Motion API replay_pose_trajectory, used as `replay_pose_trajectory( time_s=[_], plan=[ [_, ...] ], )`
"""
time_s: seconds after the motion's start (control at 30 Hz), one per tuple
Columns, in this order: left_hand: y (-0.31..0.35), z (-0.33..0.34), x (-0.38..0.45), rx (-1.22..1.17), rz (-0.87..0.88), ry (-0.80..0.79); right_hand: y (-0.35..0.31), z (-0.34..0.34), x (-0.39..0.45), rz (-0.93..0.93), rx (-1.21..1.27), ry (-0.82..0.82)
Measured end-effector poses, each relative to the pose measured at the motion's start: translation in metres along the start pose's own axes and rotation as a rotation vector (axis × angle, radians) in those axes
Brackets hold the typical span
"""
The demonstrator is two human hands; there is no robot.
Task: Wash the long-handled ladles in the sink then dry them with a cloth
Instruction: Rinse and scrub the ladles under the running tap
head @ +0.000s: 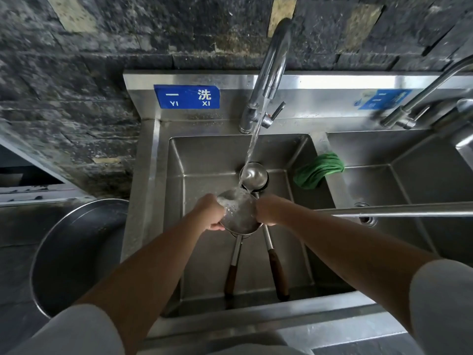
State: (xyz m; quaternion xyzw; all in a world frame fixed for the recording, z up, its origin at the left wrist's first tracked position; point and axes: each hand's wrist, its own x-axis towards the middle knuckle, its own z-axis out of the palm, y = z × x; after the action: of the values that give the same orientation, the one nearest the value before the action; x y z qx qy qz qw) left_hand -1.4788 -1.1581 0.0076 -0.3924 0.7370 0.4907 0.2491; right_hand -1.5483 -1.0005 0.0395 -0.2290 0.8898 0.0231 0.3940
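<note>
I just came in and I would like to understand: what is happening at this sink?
A person is washing a steel ladle bowl under running water from the chrome tap, with the left hand and right hand gripping its rim. A second steel ladle lies in the left steel sink basin; two wooden-ended handles show below the hands. A crumpled green cloth waits on the divider, not yet used.
</note>
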Motion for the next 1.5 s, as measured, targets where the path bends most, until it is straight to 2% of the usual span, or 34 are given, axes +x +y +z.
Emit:
replay_pose_trajectory(
  time_s=[0.1,0.23,0.37,0.53,0.6,0.67,0.73,0.8,0.83,0.9,0.97,1.03,1.1,1.17,1.23,1.27,1.3,1.37,1.4,1.47,1.5],
  plan=[
    [0.011,-0.009,0.004,0.031,-0.052,-0.072,0.006,-0.007,-0.004,-0.088,-0.036,-0.002],
    [0.018,-0.024,0.003,-0.069,-0.095,-0.162,0.014,-0.019,-0.017,-0.269,-0.153,-0.198],
    [0.025,-0.019,-0.003,-0.205,-0.05,-0.205,0.02,-0.021,-0.017,-0.35,-0.288,-0.079],
    [0.026,0.011,-0.003,-0.495,0.032,-0.188,0.016,-0.027,-0.017,-0.374,-0.3,0.027],
    [0.024,0.027,-0.003,-0.568,0.155,-0.134,0.012,-0.03,-0.016,-0.392,-0.203,0.051],
    [0.024,0.041,-0.003,-0.546,0.412,-0.003,0.009,-0.033,-0.013,-0.359,-0.043,0.049],
    [0.02,0.047,0.0,-0.359,0.655,0.142,0.007,-0.035,-0.012,-0.268,0.216,0.03],
    [0.016,0.048,0.005,-0.057,0.769,0.296,0.007,-0.035,-0.015,-0.241,0.409,0.017],
    [0.016,0.048,0.006,0.013,0.794,0.359,0.008,-0.034,-0.016,-0.253,0.462,0.017],
    [0.027,0.044,0.007,-0.05,0.759,0.37,0.01,-0.032,-0.02,-0.289,0.543,0.034],
    [0.044,0.037,0.008,-0.151,0.628,0.284,0.012,-0.029,-0.021,-0.307,0.617,0.042],
    [0.054,0.025,0.016,-0.265,0.431,0.2,0.013,-0.026,-0.022,-0.307,0.671,0.008],
    [0.047,0.016,0.02,-0.567,0.135,0.034,0.014,-0.023,-0.022,-0.297,0.697,-0.017],
    [0.036,0.024,0.012,-0.773,0.001,-0.077,0.014,-0.021,-0.02,-0.285,0.711,0.003],
    [0.032,0.042,0.004,-0.665,0.09,0.084,0.013,-0.019,-0.018,-0.268,0.725,0.03],
    [0.031,0.051,0.001,-0.575,0.186,0.225,0.012,-0.019,-0.017,-0.252,0.724,0.042],
    [0.032,0.057,-0.005,-0.496,0.307,0.302,0.01,-0.018,-0.016,-0.236,0.702,0.053],
    [0.036,0.059,-0.011,-0.325,0.538,0.323,0.008,-0.019,-0.014,-0.232,0.52,0.079],
    [0.038,0.057,-0.011,-0.252,0.6,0.298,0.005,-0.02,-0.014,-0.249,0.361,0.095],
    [0.046,0.051,-0.01,-0.264,0.617,0.247,0.002,-0.021,-0.016,-0.302,0.153,0.14],
    [0.052,0.046,-0.008,-0.322,0.564,0.213,0.001,-0.02,-0.017,-0.313,0.076,0.162]
  ],
)
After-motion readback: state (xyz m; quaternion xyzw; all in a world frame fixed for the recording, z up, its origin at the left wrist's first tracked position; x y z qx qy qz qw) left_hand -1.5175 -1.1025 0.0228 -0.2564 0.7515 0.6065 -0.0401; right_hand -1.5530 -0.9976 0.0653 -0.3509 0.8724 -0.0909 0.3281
